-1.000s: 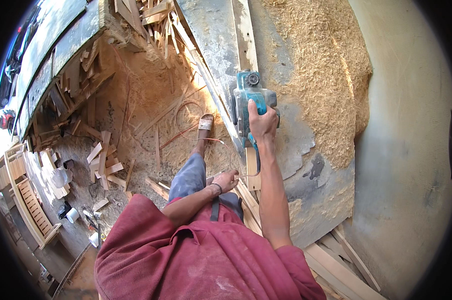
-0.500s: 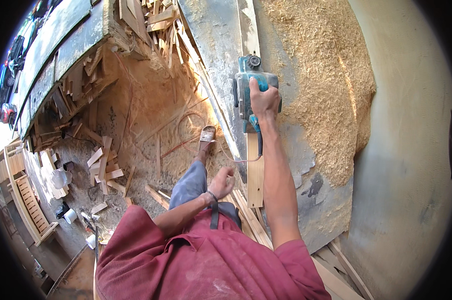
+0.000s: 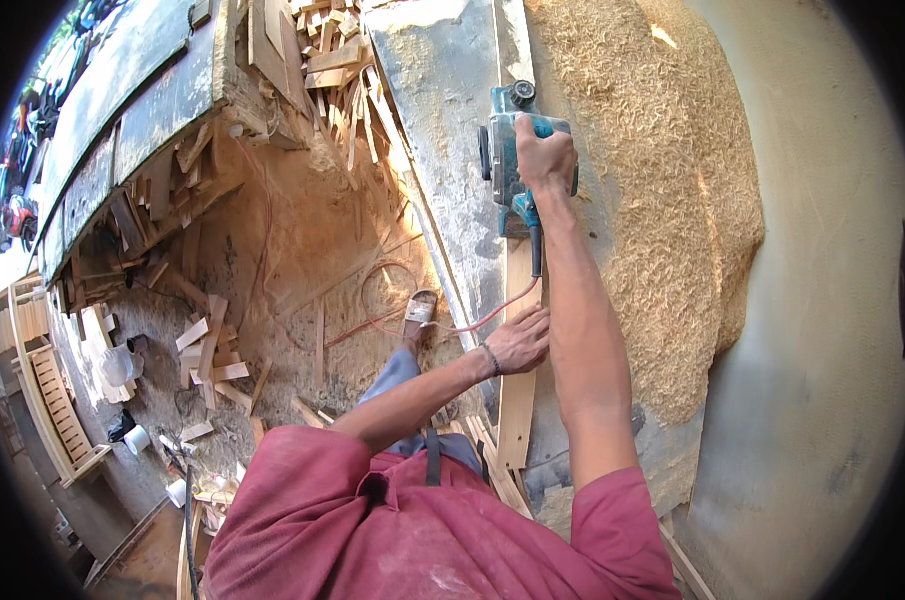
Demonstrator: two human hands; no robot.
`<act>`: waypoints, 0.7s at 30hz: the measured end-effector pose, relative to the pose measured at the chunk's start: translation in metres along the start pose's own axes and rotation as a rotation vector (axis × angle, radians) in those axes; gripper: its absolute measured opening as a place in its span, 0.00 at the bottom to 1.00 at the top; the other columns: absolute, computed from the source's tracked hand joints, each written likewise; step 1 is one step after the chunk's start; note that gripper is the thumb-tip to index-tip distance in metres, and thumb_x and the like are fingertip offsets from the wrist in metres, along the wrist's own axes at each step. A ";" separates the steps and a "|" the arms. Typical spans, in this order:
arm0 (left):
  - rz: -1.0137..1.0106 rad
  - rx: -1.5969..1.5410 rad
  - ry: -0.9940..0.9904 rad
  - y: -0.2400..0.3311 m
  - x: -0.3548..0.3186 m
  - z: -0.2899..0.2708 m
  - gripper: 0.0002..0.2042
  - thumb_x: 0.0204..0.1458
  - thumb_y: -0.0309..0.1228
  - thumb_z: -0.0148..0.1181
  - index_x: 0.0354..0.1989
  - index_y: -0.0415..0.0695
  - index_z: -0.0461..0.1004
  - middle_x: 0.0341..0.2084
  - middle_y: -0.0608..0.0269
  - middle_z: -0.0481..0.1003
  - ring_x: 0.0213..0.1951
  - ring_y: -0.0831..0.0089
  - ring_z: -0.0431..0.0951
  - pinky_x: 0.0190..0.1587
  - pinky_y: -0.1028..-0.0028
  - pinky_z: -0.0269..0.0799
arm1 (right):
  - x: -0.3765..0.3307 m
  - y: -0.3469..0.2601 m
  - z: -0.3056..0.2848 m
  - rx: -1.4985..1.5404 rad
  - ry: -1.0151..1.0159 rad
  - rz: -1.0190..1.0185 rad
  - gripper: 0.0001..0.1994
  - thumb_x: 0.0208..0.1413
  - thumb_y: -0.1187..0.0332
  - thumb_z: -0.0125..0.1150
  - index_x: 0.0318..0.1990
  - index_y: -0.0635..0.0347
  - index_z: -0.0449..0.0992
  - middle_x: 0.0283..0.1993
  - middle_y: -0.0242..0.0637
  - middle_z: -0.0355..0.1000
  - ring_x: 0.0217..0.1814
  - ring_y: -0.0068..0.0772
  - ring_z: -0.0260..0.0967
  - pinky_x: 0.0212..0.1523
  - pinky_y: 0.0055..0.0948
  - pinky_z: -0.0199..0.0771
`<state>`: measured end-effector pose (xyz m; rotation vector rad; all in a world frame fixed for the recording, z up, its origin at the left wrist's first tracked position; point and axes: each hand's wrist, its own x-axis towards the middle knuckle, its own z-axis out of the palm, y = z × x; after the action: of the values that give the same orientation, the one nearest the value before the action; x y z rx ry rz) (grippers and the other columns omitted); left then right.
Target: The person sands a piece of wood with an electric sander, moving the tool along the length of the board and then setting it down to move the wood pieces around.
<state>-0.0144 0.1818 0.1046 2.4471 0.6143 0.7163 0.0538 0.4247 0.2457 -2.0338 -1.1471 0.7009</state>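
Note:
My right hand [image 3: 545, 156] is wrapped round the handle of a teal electric planer [image 3: 506, 165]. The planer sits on a long, pale wooden board [image 3: 517, 420], which lies lengthwise on a grey worktop [image 3: 427, 90]. Flat on the board, behind the planer, rests my left hand [image 3: 518, 342] with its fingers stretched out; the fingertips reach toward my right forearm. From the planer's rear a dark cable sleeve and reddish cord [image 3: 482, 325] curve to the left past my left hand.
A large heap of wood shavings [image 3: 662, 190] covers the worktop's right side, beside a plain wall [image 3: 812, 250]. To the left are wood offcuts [image 3: 212, 340], a second worn bench [image 3: 172, 110] and a wooden slatted piece [image 3: 57, 405]. The cord loops across the floor by my sandalled foot [image 3: 419, 310].
My left hand has come from beside my waist onto the board. My right hand and the planer have shifted slightly forward; the board's near end shows lower in the view.

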 end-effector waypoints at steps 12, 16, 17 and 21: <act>-0.096 0.145 -0.424 -0.019 0.036 -0.020 0.28 0.61 0.45 0.43 0.67 0.45 0.62 0.71 0.52 0.54 0.75 0.59 0.44 0.74 0.54 0.37 | 0.127 -0.049 0.034 -0.005 0.011 -0.026 0.26 0.51 0.48 0.59 0.26 0.69 0.82 0.32 0.59 0.79 0.39 0.54 0.80 0.42 0.44 0.78; -0.111 0.094 -0.324 -0.021 0.034 -0.006 0.30 0.61 0.45 0.43 0.71 0.46 0.56 0.73 0.52 0.49 0.75 0.61 0.42 0.74 0.56 0.38 | 0.162 -0.066 0.041 -0.025 0.003 -0.020 0.26 0.50 0.48 0.59 0.26 0.69 0.82 0.32 0.59 0.78 0.38 0.53 0.80 0.40 0.44 0.78; -0.102 0.107 -0.299 -0.021 0.032 -0.004 0.30 0.61 0.44 0.43 0.71 0.46 0.55 0.73 0.52 0.49 0.75 0.61 0.42 0.74 0.56 0.38 | 0.170 -0.070 0.042 -0.027 0.010 -0.051 0.25 0.50 0.49 0.58 0.25 0.68 0.82 0.30 0.57 0.78 0.35 0.51 0.80 0.37 0.43 0.79; -0.074 0.139 -0.207 -0.024 0.032 -0.006 0.26 0.60 0.44 0.46 0.65 0.45 0.62 0.70 0.52 0.55 0.74 0.58 0.47 0.74 0.54 0.39 | 0.190 -0.095 0.047 -0.018 -0.057 -0.060 0.24 0.52 0.49 0.56 0.21 0.63 0.80 0.26 0.49 0.78 0.28 0.42 0.79 0.31 0.39 0.78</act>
<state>0.0002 0.2197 0.1064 2.5677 0.6891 0.3959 0.0597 0.6408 0.2682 -1.9971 -1.2459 0.7256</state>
